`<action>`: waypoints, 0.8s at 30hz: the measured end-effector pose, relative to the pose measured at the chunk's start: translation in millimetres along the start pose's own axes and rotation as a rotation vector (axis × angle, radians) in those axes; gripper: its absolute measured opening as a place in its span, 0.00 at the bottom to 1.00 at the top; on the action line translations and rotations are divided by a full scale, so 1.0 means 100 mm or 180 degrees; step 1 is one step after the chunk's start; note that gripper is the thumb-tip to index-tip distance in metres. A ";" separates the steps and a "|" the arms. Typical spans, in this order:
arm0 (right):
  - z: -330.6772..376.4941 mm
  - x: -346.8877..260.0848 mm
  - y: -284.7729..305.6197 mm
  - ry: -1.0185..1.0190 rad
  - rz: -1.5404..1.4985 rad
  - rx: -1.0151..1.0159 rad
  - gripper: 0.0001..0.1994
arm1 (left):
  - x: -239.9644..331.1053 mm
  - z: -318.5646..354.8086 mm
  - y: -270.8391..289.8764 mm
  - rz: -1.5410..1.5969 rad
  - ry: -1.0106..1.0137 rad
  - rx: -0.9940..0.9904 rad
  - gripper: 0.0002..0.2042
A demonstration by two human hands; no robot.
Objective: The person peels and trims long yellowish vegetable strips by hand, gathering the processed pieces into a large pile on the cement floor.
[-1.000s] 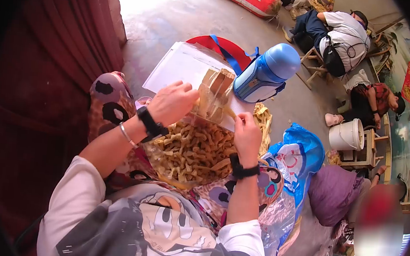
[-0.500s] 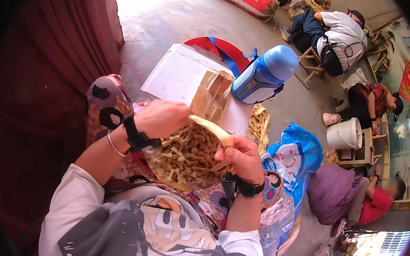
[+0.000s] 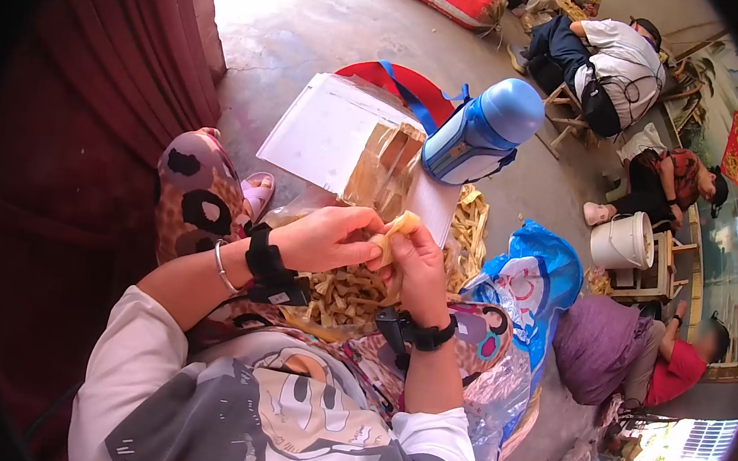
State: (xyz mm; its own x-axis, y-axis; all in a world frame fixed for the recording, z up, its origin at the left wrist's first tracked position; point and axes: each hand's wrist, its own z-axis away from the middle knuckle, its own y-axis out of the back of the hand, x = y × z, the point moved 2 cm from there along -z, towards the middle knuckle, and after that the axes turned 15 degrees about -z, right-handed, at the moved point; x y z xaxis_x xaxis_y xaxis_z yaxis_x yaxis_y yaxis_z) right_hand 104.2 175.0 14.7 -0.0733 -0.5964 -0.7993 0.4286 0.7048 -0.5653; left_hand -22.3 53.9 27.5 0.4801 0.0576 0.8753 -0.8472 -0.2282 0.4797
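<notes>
Over my lap, my left hand (image 3: 326, 237) and my right hand (image 3: 418, 266) meet at a pale yellow strip (image 3: 400, 225), which looks like bean curd skin. The strip is bent into a loop, and the fingers of both hands pinch it. Part of it is hidden behind my fingers. Under my hands lies a heap of short knotted yellow pieces (image 3: 341, 294) in clear plastic. Longer unknotted strips (image 3: 471, 226) lie just to the right, beyond my right hand.
Ahead are a white board (image 3: 307, 133), a plastic-wrapped brown block (image 3: 381, 172), a blue bottle (image 3: 483, 135) and a red round thing (image 3: 361, 72). A blue-and-white plastic bag (image 3: 533, 262) lies at right. A white bucket (image 3: 621, 242) and several seated people are farther off.
My left hand has moved right to join my right hand. The strip, stretched out between them before, is now bent into a small loop. My right hand has risen slightly.
</notes>
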 end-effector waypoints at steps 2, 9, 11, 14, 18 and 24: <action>-0.08 0.05 0.09 -0.0138 -0.0363 0.0060 0.11 | 0.01 -0.02 -0.02 -0.0928 -0.0237 0.0266 0.11; -0.10 0.08 0.06 -0.0628 -0.0629 -0.0334 0.16 | 0.07 -0.03 -0.03 -0.1323 -0.1078 0.0597 0.10; -0.10 0.10 0.10 -0.0301 -0.0248 -0.0257 0.17 | -0.04 -0.04 -0.03 -0.1478 -0.0782 0.0508 0.08; -0.09 0.15 0.08 0.0234 0.0633 -0.0190 0.14 | -0.10 -0.04 -0.05 -0.1721 -0.0584 0.0591 0.08; -0.07 0.17 0.11 0.1091 0.2456 -0.0318 0.11 | -0.14 -0.03 -0.10 -0.1702 -0.0244 0.0413 0.07; -0.03 0.09 0.12 -0.0166 0.0054 -0.0528 0.10 | -0.11 -0.05 -0.03 -0.1555 -0.0543 0.0946 0.10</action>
State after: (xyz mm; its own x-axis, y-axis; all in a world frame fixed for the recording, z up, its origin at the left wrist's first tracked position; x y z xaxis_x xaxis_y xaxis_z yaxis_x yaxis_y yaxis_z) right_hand 106.1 179.4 0.4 -0.0188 -0.6001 -0.7997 0.2745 0.7661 -0.5812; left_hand -26.2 58.7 16.4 0.8488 0.0730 0.5236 -0.4309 -0.4782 0.7652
